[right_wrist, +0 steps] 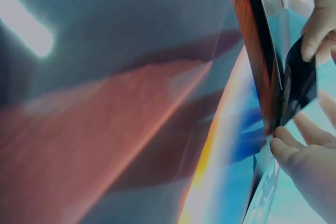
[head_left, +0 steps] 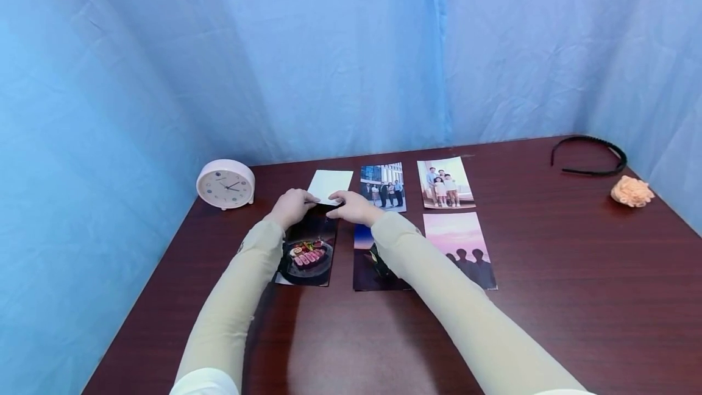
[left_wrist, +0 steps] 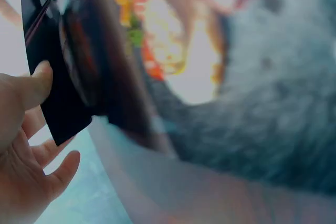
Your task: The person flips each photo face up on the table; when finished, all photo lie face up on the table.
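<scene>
A photo print [head_left: 329, 186] is held tilted up over the back left of the table, its white back showing in the head view. Its dark printed face [left_wrist: 73, 66] shows in the left wrist view. My left hand [head_left: 292, 207] pinches the left side, thumb on the dark face and fingers behind. At the near right corner my right hand [head_left: 353, 206] pinches the print between thumb and fingertips. Just below lies a photo of sliced meat on a dark plate [head_left: 307, 258]. My right forearm partly covers a dark blue photo [head_left: 364, 270].
Photos of an office group [head_left: 382, 188], a family [head_left: 446, 183] and silhouettes under a pink sky [head_left: 457, 239] lie to the right. A white clock [head_left: 226, 184] stands at the left. A black headband [head_left: 598, 171] and a peach fabric flower [head_left: 632, 191] lie far right.
</scene>
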A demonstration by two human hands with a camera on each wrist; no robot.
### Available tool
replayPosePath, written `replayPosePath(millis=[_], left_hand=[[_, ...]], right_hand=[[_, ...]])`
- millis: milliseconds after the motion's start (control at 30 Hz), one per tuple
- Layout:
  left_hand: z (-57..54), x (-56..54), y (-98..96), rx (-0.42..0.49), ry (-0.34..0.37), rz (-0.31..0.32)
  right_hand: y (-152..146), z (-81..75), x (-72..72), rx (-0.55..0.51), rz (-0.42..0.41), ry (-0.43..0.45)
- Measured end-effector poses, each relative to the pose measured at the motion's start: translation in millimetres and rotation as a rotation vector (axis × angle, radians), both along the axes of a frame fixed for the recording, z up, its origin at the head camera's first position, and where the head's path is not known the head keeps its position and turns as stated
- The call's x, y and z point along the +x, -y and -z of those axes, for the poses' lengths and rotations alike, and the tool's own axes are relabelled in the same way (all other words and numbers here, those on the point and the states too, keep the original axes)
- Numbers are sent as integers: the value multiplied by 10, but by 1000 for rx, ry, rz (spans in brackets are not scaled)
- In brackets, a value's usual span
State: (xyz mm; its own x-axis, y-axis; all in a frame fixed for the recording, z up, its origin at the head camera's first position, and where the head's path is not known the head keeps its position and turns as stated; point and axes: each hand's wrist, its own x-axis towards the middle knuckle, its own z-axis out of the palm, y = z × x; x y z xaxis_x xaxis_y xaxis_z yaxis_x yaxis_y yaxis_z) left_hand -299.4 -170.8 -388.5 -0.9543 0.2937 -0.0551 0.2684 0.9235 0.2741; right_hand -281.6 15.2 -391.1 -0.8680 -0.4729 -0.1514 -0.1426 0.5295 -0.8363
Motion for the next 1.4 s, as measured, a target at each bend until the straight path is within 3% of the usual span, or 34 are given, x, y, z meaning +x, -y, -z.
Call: replayPosePath(millis=[133,300,467,700,933,1033,1200,1400], left_hand=[[-94,19,20,137,3,-10],[-182,62,57,339,-73,-22],[-287,115,36,534,-153,-59],[-388,185,-39,739,-195,-79],[-294,243,-108,887,-169,-193],[-233,275,-142,959,-189,-241],[-153,332,-217,1129,-245,-358],[-144,419,-346,1346,-224,-499]], right_hand=[[-19,4,-5,-21,47,-89],[-43,11,-17,-57,144,-203],[-78,7,-15,-155,224,-258],[-150,-60,-16,-274,322,-346],[-226,-101,-41,-363,415,-320],[-266,-76,-58,-410,446,-287],[-305,-58,-47,-627,531,-184],[-295,-91,-1,-850,644,-121]])
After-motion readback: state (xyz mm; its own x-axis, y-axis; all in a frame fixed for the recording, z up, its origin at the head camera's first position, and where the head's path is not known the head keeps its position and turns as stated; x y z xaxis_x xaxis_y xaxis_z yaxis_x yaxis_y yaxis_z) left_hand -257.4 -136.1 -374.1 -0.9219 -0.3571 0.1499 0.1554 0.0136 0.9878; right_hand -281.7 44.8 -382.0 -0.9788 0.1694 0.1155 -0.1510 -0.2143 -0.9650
